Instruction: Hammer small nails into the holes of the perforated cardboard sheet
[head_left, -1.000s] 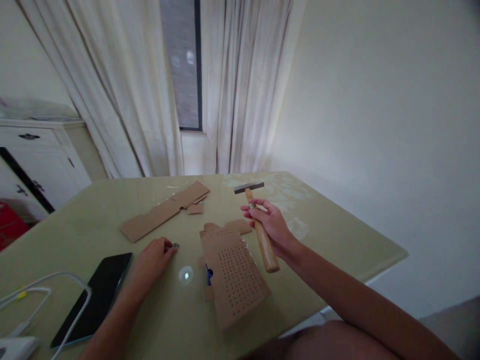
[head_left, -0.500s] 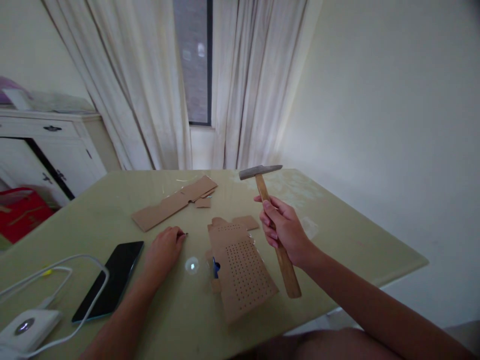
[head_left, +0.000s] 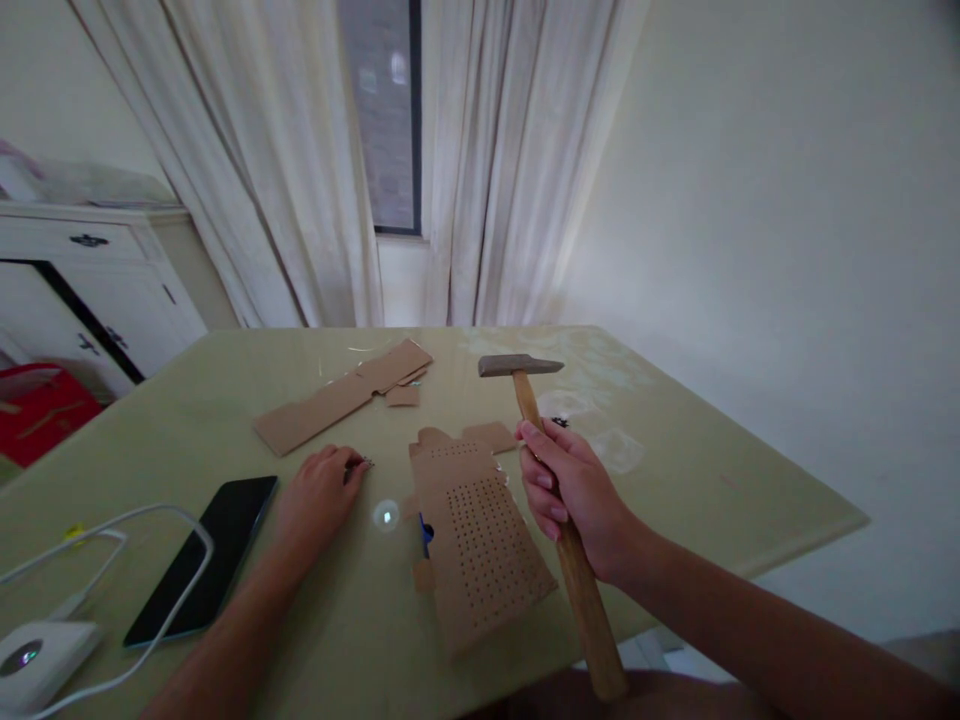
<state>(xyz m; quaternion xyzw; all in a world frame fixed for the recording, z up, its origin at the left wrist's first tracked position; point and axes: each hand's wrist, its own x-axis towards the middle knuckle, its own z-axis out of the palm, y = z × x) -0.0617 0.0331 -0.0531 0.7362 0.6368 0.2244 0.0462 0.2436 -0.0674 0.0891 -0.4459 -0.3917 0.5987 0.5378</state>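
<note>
My right hand is wrapped round the wooden handle of a hammer, whose grey metal head is raised above the table. Below and left of it lies a flat piece of brown cardboard with rows of small holes punched in it. To the left of this cardboard, my left hand rests on the table with thumb and fingers pinched. Tiny dark bits show at its fingertips, too small to name. Just beyond my right hand is a small dark cluster beside clear plastic.
A long cardboard strip lies farther back on the green-topped table. At left are a black phone and a white device with a looping white cable. A dab of blue shows at the punched cardboard's left edge.
The hammer's handle end has swung down toward the table's near edge as my right hand tilted it. My left hand has barely moved, its fingers still pinched. The view has shifted slightly.
</note>
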